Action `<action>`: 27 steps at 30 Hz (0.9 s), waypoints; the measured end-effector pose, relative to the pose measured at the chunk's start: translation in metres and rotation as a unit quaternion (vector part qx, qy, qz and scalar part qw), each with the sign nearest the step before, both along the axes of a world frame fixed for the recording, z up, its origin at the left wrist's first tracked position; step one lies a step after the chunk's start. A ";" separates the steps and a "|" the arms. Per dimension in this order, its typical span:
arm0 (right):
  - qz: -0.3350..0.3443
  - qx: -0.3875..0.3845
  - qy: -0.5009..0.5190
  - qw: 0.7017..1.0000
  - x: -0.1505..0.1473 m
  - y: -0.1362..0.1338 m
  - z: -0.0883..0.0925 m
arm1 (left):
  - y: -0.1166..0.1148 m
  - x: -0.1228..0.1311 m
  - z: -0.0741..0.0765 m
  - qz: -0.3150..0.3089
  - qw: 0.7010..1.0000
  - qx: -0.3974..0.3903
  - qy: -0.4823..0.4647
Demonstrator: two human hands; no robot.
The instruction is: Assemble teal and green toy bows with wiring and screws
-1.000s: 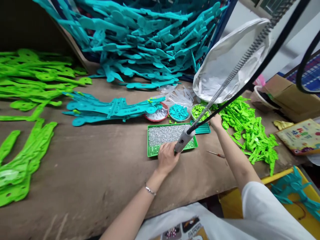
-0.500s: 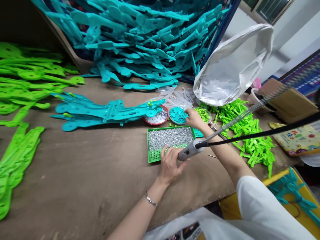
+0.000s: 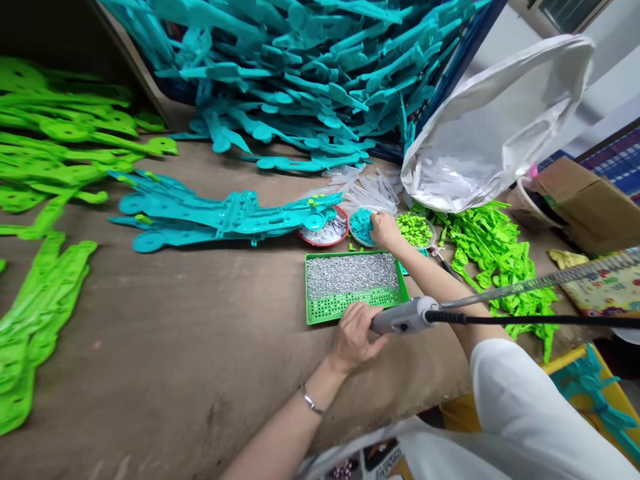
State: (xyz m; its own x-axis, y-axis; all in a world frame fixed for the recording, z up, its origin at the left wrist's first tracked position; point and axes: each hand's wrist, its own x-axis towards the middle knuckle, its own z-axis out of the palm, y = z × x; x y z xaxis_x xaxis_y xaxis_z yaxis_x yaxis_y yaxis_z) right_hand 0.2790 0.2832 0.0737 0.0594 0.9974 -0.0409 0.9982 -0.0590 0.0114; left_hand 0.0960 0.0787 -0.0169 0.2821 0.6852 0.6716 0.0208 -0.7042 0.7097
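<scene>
My left hand [image 3: 354, 337] is wrapped around a grey electric screwdriver [image 3: 404, 318], held sideways over the near edge of a green tray [image 3: 313, 313]. Small silver screws [image 3: 355, 273] fill the tray's far part. My right hand [image 3: 385, 231] reaches to a small dish of teal plastic pieces [image 3: 361, 225]. Its fingers are bent together at the pieces, and their tips are hidden. Beside that dish are a bowl of light green pieces [image 3: 414, 229] and a red basket [image 3: 343, 237] of pale pieces.
Stacked teal plastic parts [image 3: 200, 220] lie left of the bowls. Behind, a big crate overflows with teal parts [image 3: 300, 87]. Green parts [image 3: 55, 133] are piled at left and green strips [image 3: 505, 267] at right. A white sack [image 3: 500, 127] stands behind; the screwdriver's cable and spring stretch right.
The screwdriver has tipped more level, and its cable and spring now lie lower. My right hand stays at the teal pieces. The whole view has shifted slightly.
</scene>
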 end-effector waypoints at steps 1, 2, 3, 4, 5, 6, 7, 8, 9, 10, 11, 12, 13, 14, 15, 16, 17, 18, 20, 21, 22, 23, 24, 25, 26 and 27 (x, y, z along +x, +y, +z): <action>-0.004 0.007 0.014 1.000 0.002 0.001 0.003 | 0.000 0.000 -0.001 -0.004 1.000 -0.003 0.005; -0.007 0.014 0.030 0.999 0.004 0.002 0.007 | 0.000 -0.001 -0.001 -0.006 1.000 -0.004 0.006; -0.011 0.021 0.049 0.999 0.008 0.003 0.011 | 0.000 -0.001 -0.001 -0.007 1.000 -0.006 0.005; -0.013 0.027 0.071 0.997 0.011 0.003 0.016 | 0.001 -0.002 -0.001 -0.006 1.000 -0.007 0.002; -0.015 0.031 0.095 0.995 0.014 0.002 0.021 | 0.001 -0.002 0.000 -0.005 1.000 -0.009 -0.001; -0.016 0.033 0.121 0.992 0.017 0.001 0.025 | 0.001 -0.003 0.000 -0.003 1.000 -0.010 -0.004; -0.017 0.033 0.147 0.988 0.018 -0.002 0.028 | 0.002 -0.004 0.001 -0.001 1.000 -0.012 -0.006; -0.016 0.032 0.167 0.985 0.017 -0.005 0.029 | 0.002 -0.004 0.002 0.000 1.000 -0.015 -0.005; -0.017 0.027 0.196 0.980 0.015 -0.010 0.030 | 0.002 -0.004 0.002 -0.001 1.000 -0.018 -0.001; -0.019 0.015 0.241 0.970 0.011 -0.015 0.030 | 0.001 -0.004 0.003 -0.003 1.000 -0.019 0.002; -0.025 -0.005 0.303 0.953 0.004 -0.020 0.028 | 0.001 -0.004 0.004 -0.004 1.000 -0.020 0.004; -0.033 -0.032 0.376 0.925 -0.004 -0.026 0.026 | 0.001 -0.004 0.004 -0.005 1.000 -0.018 0.004; -0.041 -0.064 0.451 0.889 -0.013 -0.031 0.024 | 0.001 -0.004 0.005 -0.006 1.000 -0.016 0.001; -0.048 -0.094 0.518 0.849 -0.024 -0.037 0.021 | 0.000 -0.004 0.005 -0.005 1.000 -0.012 -0.004; -0.050 -0.119 0.566 0.814 -0.034 -0.042 0.018 | 0.000 -0.003 0.006 -0.003 1.000 -0.010 -0.009; -0.047 -0.139 0.591 0.793 -0.044 -0.047 0.015 | 0.000 -0.003 0.006 0.000 1.000 -0.009 -0.011; -0.041 -0.153 0.604 0.781 -0.053 -0.051 0.012 | 0.000 -0.002 0.006 0.002 1.000 -0.008 -0.012; -0.035 -0.166 0.609 0.775 -0.061 -0.054 0.009 | 0.000 -0.002 0.005 0.005 1.000 -0.007 -0.013; -0.027 -0.189 0.604 0.773 -0.073 -0.059 0.004 | 0.000 -0.001 0.004 0.010 1.000 -0.005 -0.017; -0.026 -0.195 0.600 0.776 -0.076 -0.061 0.002 | 0.000 -0.001 0.003 0.012 1.000 -0.004 -0.020; -0.026 -0.197 0.595 0.779 -0.078 -0.063 0.000 | 0.001 -0.001 0.003 0.014 1.000 -0.003 -0.024; -0.026 -0.194 0.591 0.783 -0.079 -0.064 -0.002 | 0.001 -0.001 0.002 0.015 1.000 -0.003 -0.025; -0.027 -0.189 0.588 0.786 -0.079 -0.066 -0.003 | 0.001 0.000 0.002 0.014 1.000 -0.004 -0.025; -0.029 -0.185 0.584 0.790 -0.078 -0.067 -0.004 | 0.001 0.000 0.002 0.013 1.000 -0.005 -0.025; -0.031 -0.182 0.582 0.792 -0.077 -0.067 -0.004 | 0.001 0.000 0.002 0.012 1.000 -0.005 -0.026; -0.035 -0.180 0.580 0.794 -0.075 -0.068 -0.005 | 0.001 0.000 0.003 0.011 1.000 -0.005 -0.027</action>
